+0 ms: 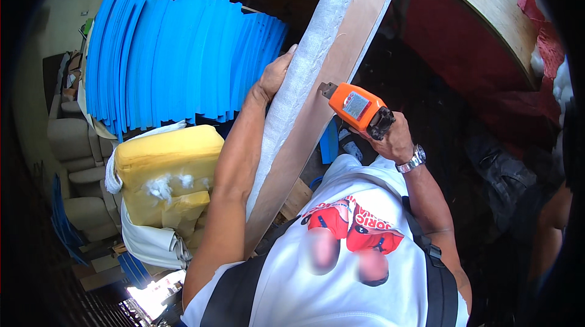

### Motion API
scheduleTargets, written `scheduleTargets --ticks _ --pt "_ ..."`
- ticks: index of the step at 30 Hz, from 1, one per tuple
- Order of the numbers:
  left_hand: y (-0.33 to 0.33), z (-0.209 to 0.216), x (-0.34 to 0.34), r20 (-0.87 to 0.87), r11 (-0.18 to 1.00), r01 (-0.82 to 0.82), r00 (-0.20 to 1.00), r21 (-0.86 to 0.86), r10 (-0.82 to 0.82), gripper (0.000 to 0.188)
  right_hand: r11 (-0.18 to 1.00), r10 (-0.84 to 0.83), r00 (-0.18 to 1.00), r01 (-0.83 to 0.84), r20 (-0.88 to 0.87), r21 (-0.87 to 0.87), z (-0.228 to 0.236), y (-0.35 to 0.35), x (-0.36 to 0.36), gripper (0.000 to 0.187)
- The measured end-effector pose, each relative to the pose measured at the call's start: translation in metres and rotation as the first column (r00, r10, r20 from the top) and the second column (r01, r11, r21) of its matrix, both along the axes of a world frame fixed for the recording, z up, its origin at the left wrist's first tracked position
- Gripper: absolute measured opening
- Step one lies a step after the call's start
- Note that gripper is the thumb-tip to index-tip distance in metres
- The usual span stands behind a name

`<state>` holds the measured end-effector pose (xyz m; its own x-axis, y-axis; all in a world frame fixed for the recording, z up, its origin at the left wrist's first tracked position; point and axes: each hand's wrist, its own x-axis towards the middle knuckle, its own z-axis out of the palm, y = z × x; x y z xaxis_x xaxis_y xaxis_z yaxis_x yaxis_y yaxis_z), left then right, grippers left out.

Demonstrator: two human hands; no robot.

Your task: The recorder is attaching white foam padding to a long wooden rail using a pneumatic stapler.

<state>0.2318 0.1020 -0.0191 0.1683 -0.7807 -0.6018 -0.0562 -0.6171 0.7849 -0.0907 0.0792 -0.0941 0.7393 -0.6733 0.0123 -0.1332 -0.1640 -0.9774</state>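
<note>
A long wooden board (304, 126) slants across the middle, with grey-white fabric (298, 77) folded along its left side. My left hand (277, 74) grips the board's left edge over the fabric; its fingers are mostly hidden behind the edge. In my right hand (393, 138) is an orange staple gun (358, 108), my fingers closed round its handle. The gun's dark metal nose is at the bare wood, near the middle of the board's width. Whether the nose presses on the wood I cannot tell.
A big stack of blue sheets (177, 59) stands at the far left. Nearer lies a yellow foam cushion (164, 156) with white stuffing and white cloth. Beige seats (85, 168) are farther left. At the far right is a table (487, 4) with red cloth (551, 53). Another person's limb (554, 223) shows at right.
</note>
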Motion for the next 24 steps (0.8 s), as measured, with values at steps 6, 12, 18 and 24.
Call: scheduleTargets --ticks 6,12,18,24 --pt "0.012 0.020 -0.024 0.433 0.956 0.172 0.900 -0.235 -0.056 0.062 0.994 -0.069 0.997 0.066 -0.030 -0.090 0.011 0.010 0.008 0.033" --pt "0.032 0.035 -0.054 0.760 0.930 0.327 0.643 -0.169 -0.088 0.064 0.991 -0.106 0.994 0.104 -0.023 -0.085 0.008 0.018 0.012 0.029" --pt "0.048 0.027 -0.061 0.882 0.915 0.388 0.462 -0.108 -0.092 0.066 0.991 -0.130 0.991 0.129 0.036 0.015 0.007 0.021 0.013 0.024" --pt "0.046 0.026 -0.054 0.873 0.913 0.390 0.478 -0.115 -0.094 0.068 0.990 -0.134 0.971 0.125 0.200 0.059 0.010 0.005 0.019 0.037"
